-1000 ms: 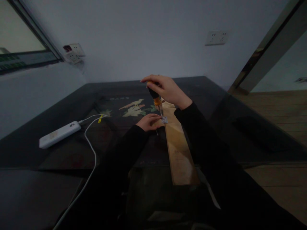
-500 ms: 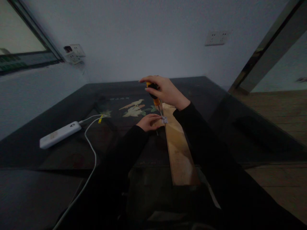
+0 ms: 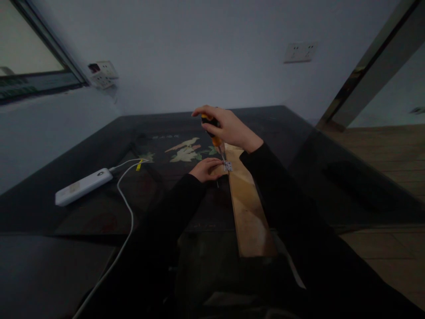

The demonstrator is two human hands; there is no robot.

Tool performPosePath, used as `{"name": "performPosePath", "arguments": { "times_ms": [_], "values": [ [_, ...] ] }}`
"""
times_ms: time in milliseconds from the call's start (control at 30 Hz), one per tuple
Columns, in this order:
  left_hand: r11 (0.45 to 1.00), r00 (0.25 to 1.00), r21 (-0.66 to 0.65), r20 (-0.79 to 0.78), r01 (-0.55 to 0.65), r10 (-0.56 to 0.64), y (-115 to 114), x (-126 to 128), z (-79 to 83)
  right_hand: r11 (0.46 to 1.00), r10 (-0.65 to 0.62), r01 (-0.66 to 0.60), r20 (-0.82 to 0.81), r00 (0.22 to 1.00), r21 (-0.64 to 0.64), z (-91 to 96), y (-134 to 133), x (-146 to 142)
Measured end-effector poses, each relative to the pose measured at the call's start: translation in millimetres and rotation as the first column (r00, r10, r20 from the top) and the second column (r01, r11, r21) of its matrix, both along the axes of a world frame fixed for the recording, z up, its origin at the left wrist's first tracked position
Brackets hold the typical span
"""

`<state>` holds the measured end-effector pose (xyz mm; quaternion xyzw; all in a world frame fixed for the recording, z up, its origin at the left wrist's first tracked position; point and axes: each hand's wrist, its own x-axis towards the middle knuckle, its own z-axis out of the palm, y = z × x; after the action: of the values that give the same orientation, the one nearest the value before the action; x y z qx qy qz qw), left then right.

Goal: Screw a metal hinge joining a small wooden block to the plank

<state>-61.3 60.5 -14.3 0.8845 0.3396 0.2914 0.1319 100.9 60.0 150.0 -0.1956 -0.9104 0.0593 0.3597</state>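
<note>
A long wooden board (image 3: 247, 208) lies on a dark glass-topped table (image 3: 99, 208), running away from me. A small silver hinge (image 3: 227, 166) sits on the board's left edge. My right hand (image 3: 229, 126) is wrapped round the top of a black and orange screwdriver (image 3: 214, 135), which stands nearly upright with its tip on the hinge. My left hand (image 3: 207, 170) rests on the table beside the board, fingers closed against the hinge and the board's edge.
A white power bank (image 3: 83, 186) with a white cable (image 3: 128, 212) lies on the table to the left. A flower picture (image 3: 186, 153) shows under the glass. Wall sockets (image 3: 300, 52) are on the back wall, wooden floor (image 3: 392, 150) to the right.
My right hand has shifted slightly on the screwdriver handle, turning a little. The left hand, hinge and board stay where they were.
</note>
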Motion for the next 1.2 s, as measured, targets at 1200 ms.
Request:
{"name": "performPosePath", "arguments": {
  "times_ms": [1200],
  "values": [
    [1.0,1.0,0.019,-0.019,-0.006,0.007,-0.5,0.2,-0.7,0.986,-0.159,0.163,-0.13,0.979,0.02,-6.5,0.6,-8.3]
  ]
}}
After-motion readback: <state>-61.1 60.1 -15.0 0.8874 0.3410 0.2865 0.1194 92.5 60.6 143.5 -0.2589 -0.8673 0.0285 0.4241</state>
